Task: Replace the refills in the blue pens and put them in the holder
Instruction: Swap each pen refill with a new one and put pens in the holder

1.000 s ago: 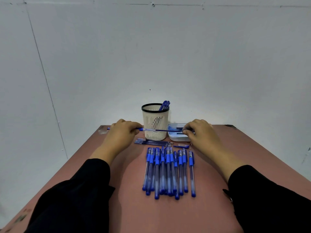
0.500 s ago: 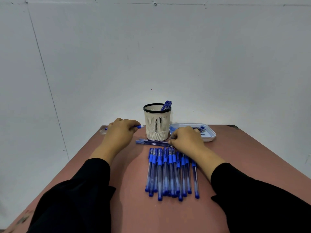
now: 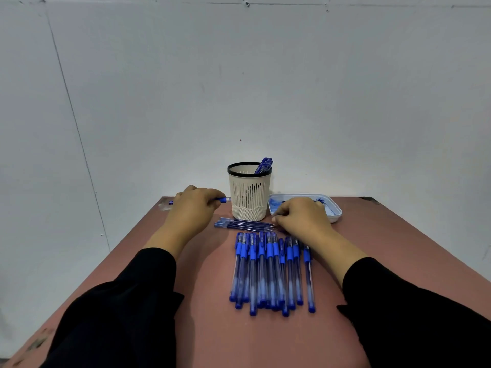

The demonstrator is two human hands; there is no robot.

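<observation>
Blue pens (image 3: 271,272) lie side by side at frame centre; loose refills (image 3: 245,224) lie crosswise above them, below the slatted cream holder (image 3: 249,193) containing pens.

A reddish-brown table (image 3: 164,261) stands against a pale grey wall (image 3: 239,75).

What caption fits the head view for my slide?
Left hand holds a pen barrel beside the holder; right hand reaches the refills.

No readable text, brand, number or sign anywhere. Pen clips in row of blue pens (image 3: 268,269) at table (image 3: 372,235) middle carry faint print, too small to read. Blue pattern in white tray (image 3: 335,211) is not lettering.
</observation>
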